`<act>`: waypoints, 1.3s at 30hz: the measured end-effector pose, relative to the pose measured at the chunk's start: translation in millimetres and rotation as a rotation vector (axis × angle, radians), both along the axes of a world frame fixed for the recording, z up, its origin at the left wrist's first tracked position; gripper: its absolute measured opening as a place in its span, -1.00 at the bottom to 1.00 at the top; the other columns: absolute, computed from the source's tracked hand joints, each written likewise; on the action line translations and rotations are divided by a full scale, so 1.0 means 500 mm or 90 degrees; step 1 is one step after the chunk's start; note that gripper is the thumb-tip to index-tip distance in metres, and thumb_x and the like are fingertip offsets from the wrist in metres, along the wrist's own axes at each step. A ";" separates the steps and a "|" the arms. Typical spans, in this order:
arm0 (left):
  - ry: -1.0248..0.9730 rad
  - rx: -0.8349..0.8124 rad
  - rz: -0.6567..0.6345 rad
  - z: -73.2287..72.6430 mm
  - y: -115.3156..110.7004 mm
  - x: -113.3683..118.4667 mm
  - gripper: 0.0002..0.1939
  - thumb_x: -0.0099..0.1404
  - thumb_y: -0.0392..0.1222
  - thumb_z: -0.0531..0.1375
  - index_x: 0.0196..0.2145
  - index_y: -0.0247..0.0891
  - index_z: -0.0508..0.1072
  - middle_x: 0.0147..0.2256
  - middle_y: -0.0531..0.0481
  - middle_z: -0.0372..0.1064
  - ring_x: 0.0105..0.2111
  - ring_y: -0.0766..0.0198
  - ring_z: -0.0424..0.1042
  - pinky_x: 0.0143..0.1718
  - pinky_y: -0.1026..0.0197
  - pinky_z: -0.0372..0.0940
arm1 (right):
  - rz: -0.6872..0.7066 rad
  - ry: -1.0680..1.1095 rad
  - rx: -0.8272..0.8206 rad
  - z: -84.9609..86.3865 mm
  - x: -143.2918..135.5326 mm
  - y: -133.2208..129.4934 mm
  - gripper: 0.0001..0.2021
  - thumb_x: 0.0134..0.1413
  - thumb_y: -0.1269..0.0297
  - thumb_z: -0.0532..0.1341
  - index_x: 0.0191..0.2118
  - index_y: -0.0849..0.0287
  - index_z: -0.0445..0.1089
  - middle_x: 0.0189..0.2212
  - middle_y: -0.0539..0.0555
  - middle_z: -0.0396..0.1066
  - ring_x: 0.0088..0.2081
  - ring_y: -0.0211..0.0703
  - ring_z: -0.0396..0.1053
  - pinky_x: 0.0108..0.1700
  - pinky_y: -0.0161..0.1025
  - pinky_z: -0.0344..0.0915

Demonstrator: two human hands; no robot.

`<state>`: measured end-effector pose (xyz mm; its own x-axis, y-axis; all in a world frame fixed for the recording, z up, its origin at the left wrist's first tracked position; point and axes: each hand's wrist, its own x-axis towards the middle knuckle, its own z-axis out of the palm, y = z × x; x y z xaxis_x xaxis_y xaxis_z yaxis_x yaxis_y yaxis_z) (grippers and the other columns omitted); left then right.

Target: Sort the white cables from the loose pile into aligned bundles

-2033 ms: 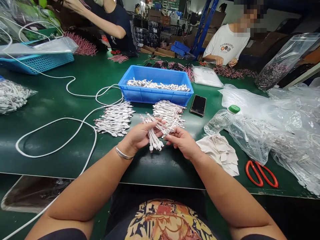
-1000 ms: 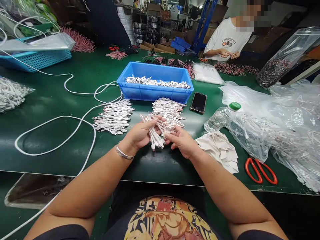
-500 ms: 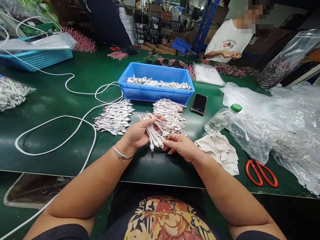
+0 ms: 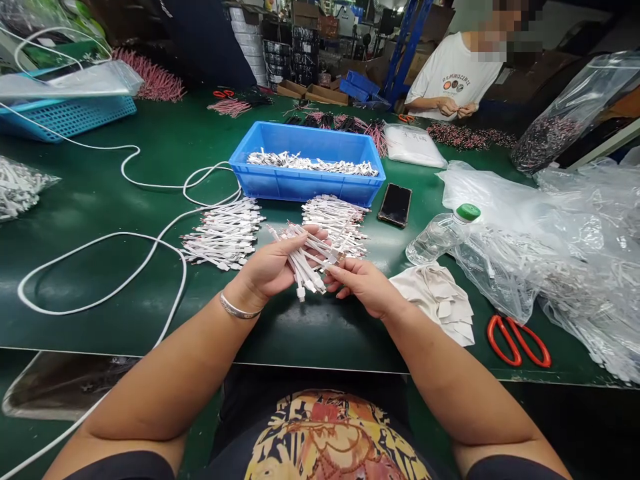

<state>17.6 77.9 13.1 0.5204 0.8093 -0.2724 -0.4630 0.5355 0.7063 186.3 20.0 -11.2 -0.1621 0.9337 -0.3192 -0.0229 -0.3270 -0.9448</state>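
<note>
Above the green desk, short of its near edge, the left hand clamps a bundle of white cables between thumb and fingers, long axes slanting far-left to near-right, most plugs nearward, the right hand pinching ends.

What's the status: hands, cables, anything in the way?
Left hand holding fanned bunch of white cables. Right hand at bunch's right side, exact grip unclear. Beyond the hands: two cable piles, then blue bin.
</note>
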 end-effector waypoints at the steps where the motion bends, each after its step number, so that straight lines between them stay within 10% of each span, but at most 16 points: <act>1: -0.001 -0.003 0.003 0.001 0.000 0.000 -0.79 0.23 -0.33 0.11 -0.18 -0.32 0.44 -0.14 -0.13 0.44 -0.24 0.17 0.47 -0.12 0.05 0.34 | 0.000 0.006 -0.001 0.000 0.000 -0.001 -0.69 -0.06 0.01 0.25 -0.39 0.21 0.40 -0.40 0.07 0.43 -0.41 -0.28 0.36 -0.48 -0.39 0.25; 39: -0.097 0.022 0.008 -0.003 -0.016 0.008 -0.78 0.26 -0.34 0.09 -0.16 -0.30 0.45 -0.15 -0.11 0.47 -0.07 0.11 0.41 0.08 -0.07 0.18 | 0.089 0.176 -0.058 0.003 -0.034 -0.019 -0.75 -0.14 0.17 0.32 -0.31 0.21 0.44 -0.41 0.04 0.42 -0.40 -0.28 0.39 -0.45 -0.41 0.29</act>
<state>21.6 70.0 11.6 0.5441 0.8231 -0.1628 -0.5729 0.5062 0.6447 169.2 10.4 -9.5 -0.3794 0.8655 -0.3270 -0.2225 -0.4284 -0.8758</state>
